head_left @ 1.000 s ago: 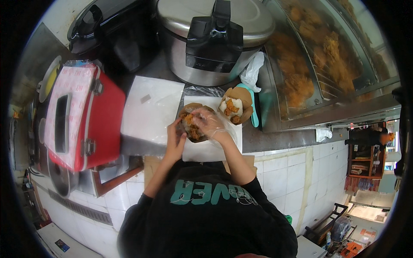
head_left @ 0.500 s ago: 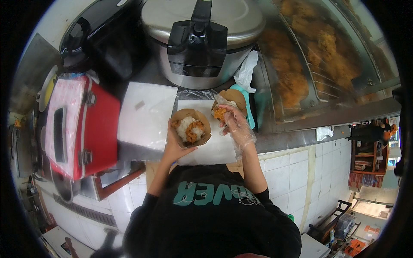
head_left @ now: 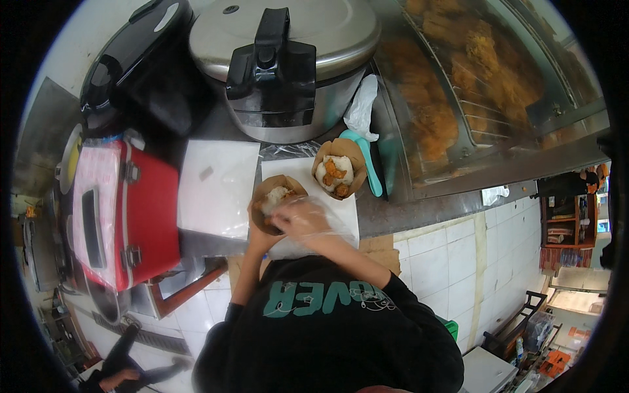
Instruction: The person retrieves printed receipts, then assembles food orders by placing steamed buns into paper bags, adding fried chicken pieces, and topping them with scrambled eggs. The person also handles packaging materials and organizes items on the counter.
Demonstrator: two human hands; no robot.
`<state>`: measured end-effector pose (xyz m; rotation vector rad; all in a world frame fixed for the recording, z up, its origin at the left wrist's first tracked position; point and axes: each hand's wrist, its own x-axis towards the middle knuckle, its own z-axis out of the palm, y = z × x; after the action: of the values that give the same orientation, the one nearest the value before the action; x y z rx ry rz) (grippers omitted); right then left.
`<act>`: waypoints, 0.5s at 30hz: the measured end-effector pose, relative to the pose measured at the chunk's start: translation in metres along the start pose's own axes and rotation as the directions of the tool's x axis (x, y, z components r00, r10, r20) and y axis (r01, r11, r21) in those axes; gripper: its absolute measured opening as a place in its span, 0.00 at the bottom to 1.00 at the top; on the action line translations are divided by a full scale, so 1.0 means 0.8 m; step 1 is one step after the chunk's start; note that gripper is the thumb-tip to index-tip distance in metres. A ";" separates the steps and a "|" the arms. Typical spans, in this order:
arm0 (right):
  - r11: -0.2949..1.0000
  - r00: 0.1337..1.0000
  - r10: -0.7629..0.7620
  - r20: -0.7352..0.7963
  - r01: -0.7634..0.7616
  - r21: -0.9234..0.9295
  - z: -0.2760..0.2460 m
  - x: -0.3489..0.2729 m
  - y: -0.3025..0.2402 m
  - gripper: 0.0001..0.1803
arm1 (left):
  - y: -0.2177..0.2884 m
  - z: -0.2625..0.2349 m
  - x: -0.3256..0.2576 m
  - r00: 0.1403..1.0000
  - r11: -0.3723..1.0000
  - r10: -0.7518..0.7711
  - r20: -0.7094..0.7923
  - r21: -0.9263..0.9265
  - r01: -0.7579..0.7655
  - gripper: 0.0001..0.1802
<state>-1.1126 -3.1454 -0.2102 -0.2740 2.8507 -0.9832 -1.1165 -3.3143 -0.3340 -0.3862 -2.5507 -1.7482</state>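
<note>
My left hand (head_left: 264,240) is wrapped round a brown paper bowl (head_left: 296,185) with white rice (head_left: 275,195) in it, tilted a little. Over that bowl's mouth reaches my right hand (head_left: 303,220) in a clear plastic glove. Its fingers are curled down into the bowl and smeared by motion, so what they hold, if anything, is hidden. To the right, apart from both hands, a second brown paper bowl (head_left: 357,157) stands on a white sheet (head_left: 345,219). White rice topped with orange-brown fried chicken pieces (head_left: 335,173) fills it.
A large steel rice cooker (head_left: 321,98) stands behind the bowls, with a turquoise spoon-like utensil (head_left: 371,169) and crumpled plastic (head_left: 362,110) beside it. At left are a white sheet (head_left: 216,190) and a red cool box (head_left: 152,216). A glass case of fried chicken (head_left: 485,85) is at right.
My right hand has moved left from the right bowl into the left one. Fried chicken it held earlier is out of its fingers, and pieces now lie on the right bowl's rice.
</note>
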 end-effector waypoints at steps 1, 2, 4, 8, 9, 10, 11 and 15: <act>0.996 0.994 0.079 -0.080 -0.074 0.056 -0.015 -0.006 0.008 0.11 | 0.002 0.001 -0.001 1.000 0.998 -0.028 -0.015 -0.051 0.027 0.66; 0.986 0.977 0.132 -0.167 -0.112 0.123 -0.031 -0.010 0.017 0.11 | 0.004 0.002 -0.002 0.998 0.993 -0.047 -0.029 -0.108 0.044 0.66; 0.967 0.895 0.245 -0.372 -0.197 0.163 -0.064 -0.003 0.047 0.12 | 0.008 0.003 -0.002 0.999 0.994 -0.044 -0.025 -0.103 0.041 0.66; 0.889 0.909 0.312 -0.276 -0.382 -0.253 -0.079 0.046 0.102 0.18 | 0.009 0.003 0.000 1.000 0.997 -0.013 -0.027 -0.075 0.011 0.65; 0.841 0.909 0.360 -0.210 -0.414 -0.348 -0.075 0.056 0.111 0.19 | 0.008 0.003 0.002 1.000 0.997 -0.014 -0.024 -0.078 0.012 0.65; 0.833 0.928 0.344 -0.142 -0.372 -0.410 -0.072 0.063 0.118 0.19 | 0.008 0.003 0.002 1.000 0.997 -0.014 -0.020 -0.079 0.013 0.65; 0.817 0.941 0.324 -0.096 -0.329 -0.474 -0.073 0.067 0.126 0.19 | 0.008 0.002 0.003 0.999 0.995 -0.039 -0.013 -0.091 0.038 0.65; 0.927 0.941 0.337 0.017 -0.328 -0.182 -0.108 0.061 0.157 0.23 | 0.010 0.001 0.002 1.000 0.997 -0.001 -0.028 -0.078 -0.001 0.65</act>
<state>-1.1916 -3.0067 -0.2222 0.1687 2.8118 -0.6499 -1.1162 -3.3105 -0.3266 -0.3619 -2.4693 -1.8447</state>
